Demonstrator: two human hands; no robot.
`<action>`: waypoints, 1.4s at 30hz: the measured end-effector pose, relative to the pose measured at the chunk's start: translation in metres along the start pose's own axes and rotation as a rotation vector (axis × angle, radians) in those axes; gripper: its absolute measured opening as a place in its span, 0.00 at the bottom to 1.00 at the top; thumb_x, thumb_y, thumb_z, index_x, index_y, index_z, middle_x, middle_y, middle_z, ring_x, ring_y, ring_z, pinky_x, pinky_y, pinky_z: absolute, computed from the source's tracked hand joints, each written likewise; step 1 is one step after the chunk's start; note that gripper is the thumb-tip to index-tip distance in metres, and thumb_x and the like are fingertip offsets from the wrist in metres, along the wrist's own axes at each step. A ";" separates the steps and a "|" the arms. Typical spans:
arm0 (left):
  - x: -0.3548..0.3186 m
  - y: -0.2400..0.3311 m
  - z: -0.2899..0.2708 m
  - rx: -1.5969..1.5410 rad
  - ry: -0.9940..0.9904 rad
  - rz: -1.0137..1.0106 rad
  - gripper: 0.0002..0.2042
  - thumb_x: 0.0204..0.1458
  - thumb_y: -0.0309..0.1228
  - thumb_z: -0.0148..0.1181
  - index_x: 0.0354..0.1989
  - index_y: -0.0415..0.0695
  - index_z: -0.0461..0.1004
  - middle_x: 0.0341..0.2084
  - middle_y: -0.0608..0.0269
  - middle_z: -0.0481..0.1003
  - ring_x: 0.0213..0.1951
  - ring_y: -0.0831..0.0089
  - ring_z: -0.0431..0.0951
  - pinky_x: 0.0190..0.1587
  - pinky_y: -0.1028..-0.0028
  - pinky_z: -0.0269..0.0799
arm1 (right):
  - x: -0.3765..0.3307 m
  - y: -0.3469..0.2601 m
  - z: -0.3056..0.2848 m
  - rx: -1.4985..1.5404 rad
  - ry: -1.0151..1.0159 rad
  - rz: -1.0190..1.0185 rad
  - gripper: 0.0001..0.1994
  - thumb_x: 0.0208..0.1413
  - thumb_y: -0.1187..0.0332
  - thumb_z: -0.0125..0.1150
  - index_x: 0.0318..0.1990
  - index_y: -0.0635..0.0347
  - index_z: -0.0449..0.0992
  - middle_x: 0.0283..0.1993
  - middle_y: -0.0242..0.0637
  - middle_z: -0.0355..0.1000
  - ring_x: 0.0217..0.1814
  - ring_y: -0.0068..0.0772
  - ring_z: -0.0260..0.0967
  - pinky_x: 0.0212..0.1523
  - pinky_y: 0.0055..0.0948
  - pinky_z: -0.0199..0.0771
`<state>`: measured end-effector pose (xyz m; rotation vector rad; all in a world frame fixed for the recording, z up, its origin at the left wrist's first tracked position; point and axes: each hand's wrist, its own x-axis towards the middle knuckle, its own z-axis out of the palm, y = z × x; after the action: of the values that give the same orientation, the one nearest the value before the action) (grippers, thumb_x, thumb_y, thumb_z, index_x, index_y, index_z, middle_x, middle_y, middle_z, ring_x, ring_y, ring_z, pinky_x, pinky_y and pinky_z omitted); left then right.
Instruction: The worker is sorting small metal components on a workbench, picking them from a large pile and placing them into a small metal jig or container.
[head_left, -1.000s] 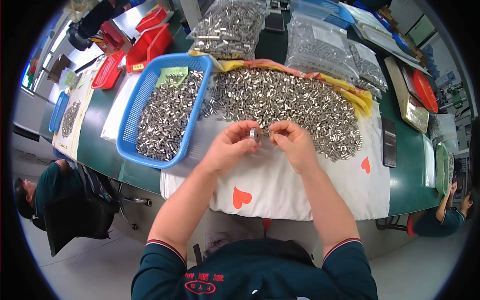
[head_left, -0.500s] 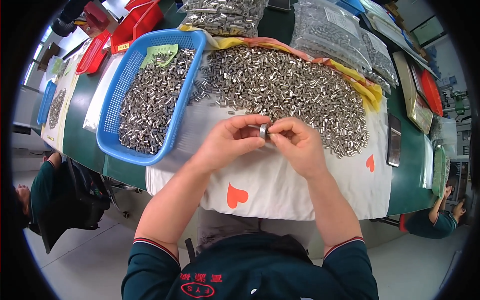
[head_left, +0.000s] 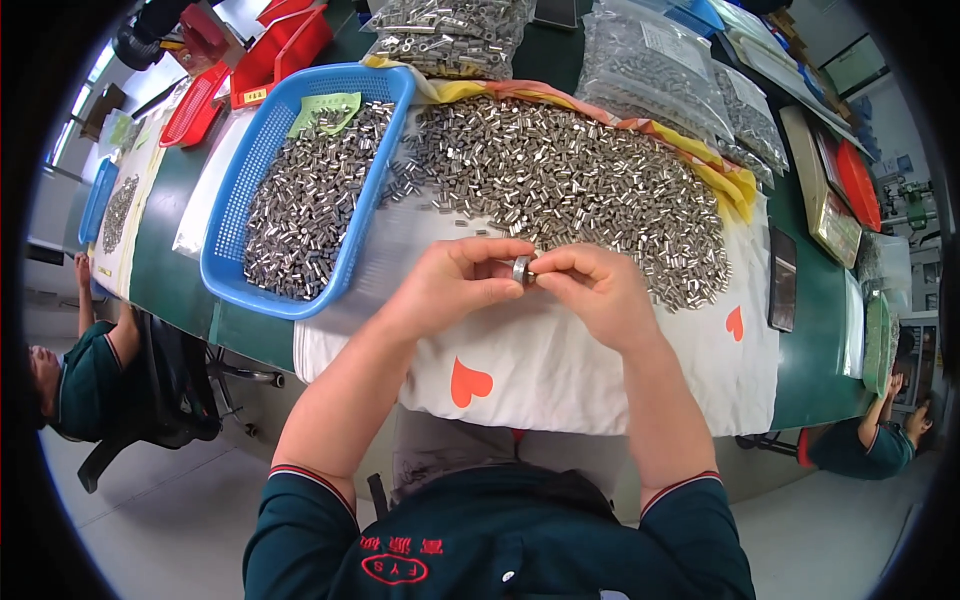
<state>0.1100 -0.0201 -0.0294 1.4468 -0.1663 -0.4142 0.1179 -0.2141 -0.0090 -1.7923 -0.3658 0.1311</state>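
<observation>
Inward of the table's [head_left: 822, 385] front edge, the left hand [head_left: 445, 287] pinches a metal ring [head_left: 520, 269]; the right hand [head_left: 606, 292] meets its right side, grip unclear.

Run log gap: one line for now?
left hand: holds ring; right hand: at ring; pile: on cloth; basket: left of pile

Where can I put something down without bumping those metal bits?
On the white cloth between the left red heart and the right forearm, or the green table between the cloth's right edge and the long green tray. It's crowded on the heap of metal bits and in the blue basket.
</observation>
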 end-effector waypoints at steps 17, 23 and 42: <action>0.000 0.000 0.005 -0.148 -0.147 -0.128 0.19 0.47 0.18 0.57 0.50 0.38 0.67 0.36 0.67 0.73 0.38 0.82 0.73 0.43 0.82 0.70 | 0.008 0.016 -0.018 -0.717 0.078 -0.270 0.07 0.41 0.73 0.62 0.30 0.59 0.75 0.29 0.34 0.69 0.35 0.37 0.66 0.36 0.33 0.65; 0.002 0.001 0.005 -0.173 -0.125 -0.113 0.19 0.47 0.18 0.57 0.49 0.37 0.67 0.35 0.68 0.73 0.38 0.83 0.73 0.43 0.82 0.69 | 0.007 0.016 -0.004 -0.878 0.051 -0.247 0.05 0.40 0.71 0.62 0.27 0.56 0.75 0.29 0.32 0.67 0.36 0.37 0.64 0.39 0.34 0.62; 0.004 -0.003 0.003 -0.204 -0.050 -0.081 0.19 0.47 0.20 0.59 0.50 0.38 0.67 0.31 0.72 0.71 0.34 0.86 0.71 0.38 0.85 0.68 | 0.001 -0.005 0.000 -0.166 -0.058 -0.010 0.04 0.43 0.75 0.59 0.30 0.62 0.73 0.29 0.33 0.72 0.29 0.24 0.71 0.31 0.22 0.71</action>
<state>0.1118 -0.0250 -0.0325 1.2462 -0.1031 -0.5190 0.1177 -0.2128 -0.0037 -1.9533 -0.4371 0.1497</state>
